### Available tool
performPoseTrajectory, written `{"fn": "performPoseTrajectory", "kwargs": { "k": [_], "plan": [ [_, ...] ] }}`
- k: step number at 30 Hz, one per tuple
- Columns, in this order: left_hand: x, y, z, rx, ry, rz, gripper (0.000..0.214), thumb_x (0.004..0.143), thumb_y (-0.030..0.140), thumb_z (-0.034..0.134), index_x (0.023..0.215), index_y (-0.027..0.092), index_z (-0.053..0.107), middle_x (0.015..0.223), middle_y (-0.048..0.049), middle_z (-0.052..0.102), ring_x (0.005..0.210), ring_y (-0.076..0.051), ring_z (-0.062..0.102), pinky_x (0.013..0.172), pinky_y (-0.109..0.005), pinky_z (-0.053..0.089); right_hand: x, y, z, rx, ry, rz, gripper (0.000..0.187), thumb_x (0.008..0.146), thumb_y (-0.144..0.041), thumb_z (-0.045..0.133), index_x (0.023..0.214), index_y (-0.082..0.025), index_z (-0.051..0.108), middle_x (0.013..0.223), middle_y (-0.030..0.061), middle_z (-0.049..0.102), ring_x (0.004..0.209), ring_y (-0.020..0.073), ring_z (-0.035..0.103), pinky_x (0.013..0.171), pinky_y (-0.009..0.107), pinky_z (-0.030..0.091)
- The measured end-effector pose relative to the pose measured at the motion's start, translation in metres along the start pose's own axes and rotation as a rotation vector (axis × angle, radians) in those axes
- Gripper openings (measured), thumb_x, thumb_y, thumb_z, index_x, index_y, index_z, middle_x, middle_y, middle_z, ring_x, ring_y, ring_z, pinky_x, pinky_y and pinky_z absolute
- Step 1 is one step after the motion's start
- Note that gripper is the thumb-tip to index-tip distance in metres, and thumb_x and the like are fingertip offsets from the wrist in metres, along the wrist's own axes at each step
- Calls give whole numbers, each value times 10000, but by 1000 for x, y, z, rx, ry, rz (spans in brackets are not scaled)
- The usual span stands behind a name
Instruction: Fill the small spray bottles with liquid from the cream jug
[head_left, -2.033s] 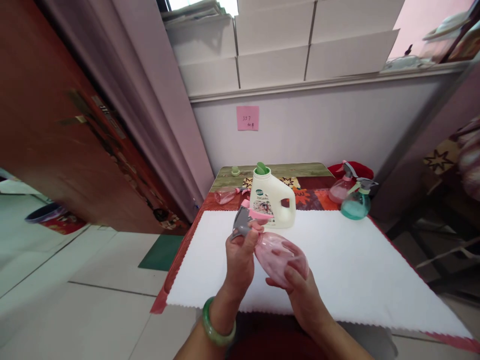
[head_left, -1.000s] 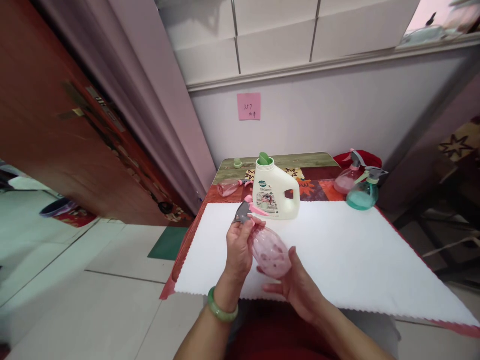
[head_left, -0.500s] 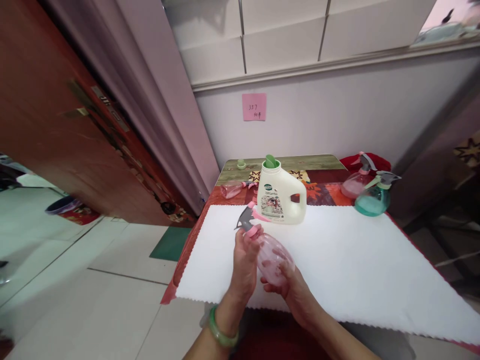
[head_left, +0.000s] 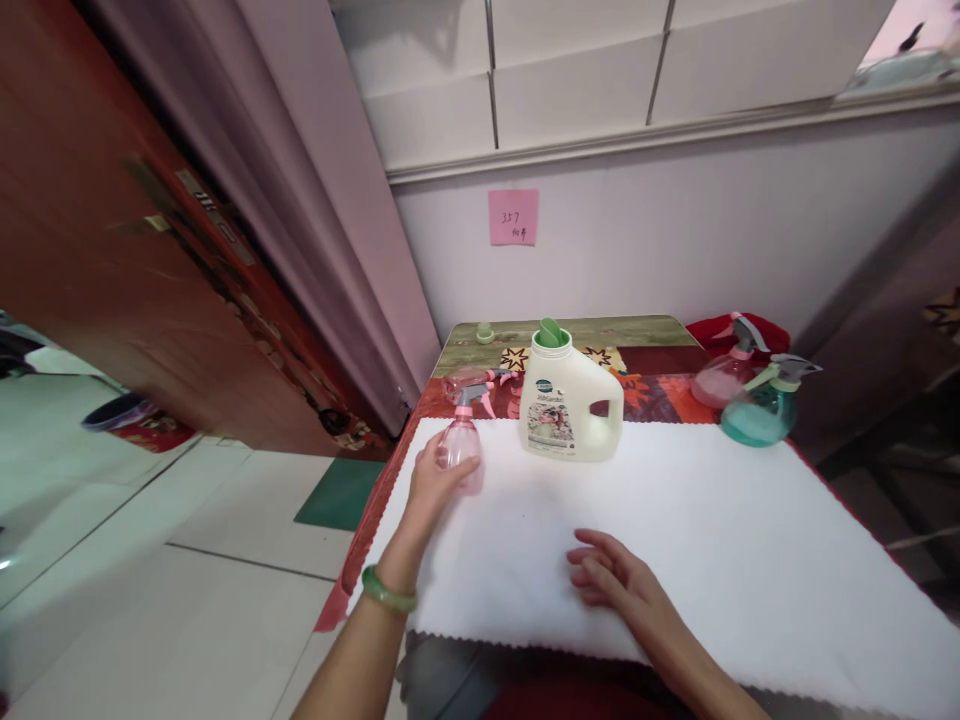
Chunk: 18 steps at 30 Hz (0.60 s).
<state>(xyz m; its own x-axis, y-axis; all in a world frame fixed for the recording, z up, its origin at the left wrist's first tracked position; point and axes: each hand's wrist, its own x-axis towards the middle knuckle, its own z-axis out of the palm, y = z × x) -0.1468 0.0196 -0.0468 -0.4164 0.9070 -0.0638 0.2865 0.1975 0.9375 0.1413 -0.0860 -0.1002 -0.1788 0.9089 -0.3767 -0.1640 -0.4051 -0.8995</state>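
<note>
Upright at the left of the white cloth stands a clear pink spray bottle (head_left: 462,440) with a grey and pink trigger head. My left hand (head_left: 433,480), wearing a green bangle, is wrapped round its body from the left. Over the middle of the cloth my right hand (head_left: 611,575) holds nothing, its fingers loosely bent and apart. A cream detergent jug (head_left: 570,410) with a green spout and no cap on is beyond and between the hands. Partly hidden behind the held bottle, another pink spray bottle (head_left: 459,383) lies on its side.
A green cap (head_left: 485,333) sits on the table's wooden back part. At the right back stand a pink spray bottle (head_left: 724,375) and a teal spray bottle (head_left: 759,415). The white cloth (head_left: 675,540) covers the table's front. A wall rises behind.
The pink spray bottle was tilted between both hands at the front; now it is upright on the cloth farther left and back. My right hand has let go and moved to the right.
</note>
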Motion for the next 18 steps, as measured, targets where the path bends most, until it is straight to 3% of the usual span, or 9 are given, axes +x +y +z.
{"fn": "performPoseTrajectory", "kwargs": {
  "k": [4, 9, 13, 18],
  "plan": [
    [51, 6, 5, 113, -23, 14, 705, 418, 308, 954, 1019, 192, 605, 912, -46, 637, 858, -246, 627, 753, -357, 479, -14, -9, -32, -33, 96, 20, 677, 718, -680, 792, 1181, -193, 710, 1124, 147, 746, 988, 311, 719, 848, 444, 591],
    [89, 20, 17, 173, -92, 80, 540, 389, 271, 948, 814, 201, 622, 777, -20, 662, 796, -241, 621, 728, -346, 466, -24, -21, -77, -78, 216, 19, 657, 715, -686, 783, 1170, -215, 737, 1185, 144, 750, 1081, 358, 712, 941, 505, 593],
    [104, 32, 20, 212, -100, 167, 487, 461, 387, 924, 815, 180, 662, 799, -55, 705, 863, -285, 644, 763, -367, 477, -24, -25, -111, -60, 356, -13, 659, 700, -674, 797, 1151, -196, 742, 1181, 156, 752, 1083, 360, 717, 916, 481, 617],
    [108, 43, 24, 317, -94, 293, 484, 624, 610, 756, 820, 174, 682, 883, -115, 740, 985, -359, 649, 855, -432, 486, -3, -43, -152, -69, 566, -203, 615, 772, -638, 757, 1147, -155, 693, 1141, 171, 740, 1013, 316, 725, 863, 448, 615]
  ]
}}
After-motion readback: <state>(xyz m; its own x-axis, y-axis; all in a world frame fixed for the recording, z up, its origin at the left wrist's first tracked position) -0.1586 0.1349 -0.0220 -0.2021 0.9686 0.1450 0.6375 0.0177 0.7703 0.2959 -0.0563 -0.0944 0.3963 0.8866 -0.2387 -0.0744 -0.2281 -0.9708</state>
